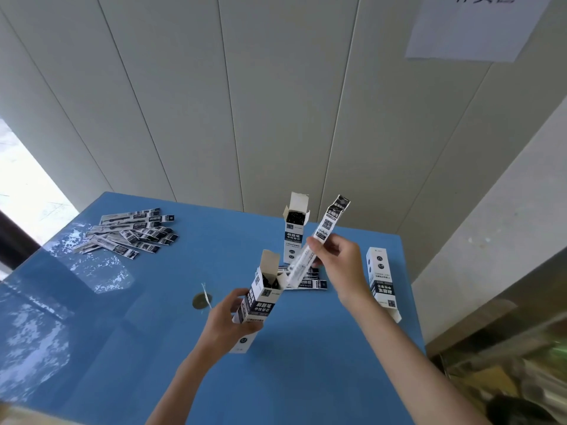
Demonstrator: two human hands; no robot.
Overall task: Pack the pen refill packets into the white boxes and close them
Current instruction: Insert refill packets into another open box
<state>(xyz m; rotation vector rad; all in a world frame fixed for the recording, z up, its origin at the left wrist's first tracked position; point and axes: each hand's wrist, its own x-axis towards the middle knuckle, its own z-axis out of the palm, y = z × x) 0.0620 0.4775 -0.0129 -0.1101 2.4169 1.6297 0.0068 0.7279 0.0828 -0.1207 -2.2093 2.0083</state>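
Note:
My left hand [225, 320] grips a white box [260, 299] with black print, tilted, its top flap open and dark refills showing inside. My right hand [340, 263] pinches one long refill packet [319, 240], slanted, with its lower end at the mouth of that box. A second white box [294, 231] stands upright and open behind, also filled with dark refills. A third white box [382, 280] lies on its side at the right. Several loose packets [132, 233] lie in a heap at the far left, and a few more packets [310, 279] rest under my right hand.
The blue table [138, 348] is glossy, with a round grommet [201, 301] and a scrap of white plastic near the middle. A panelled white wall rises behind it. A paper sign [472, 29] hangs at the upper right. Clutter lies beyond the table's right edge.

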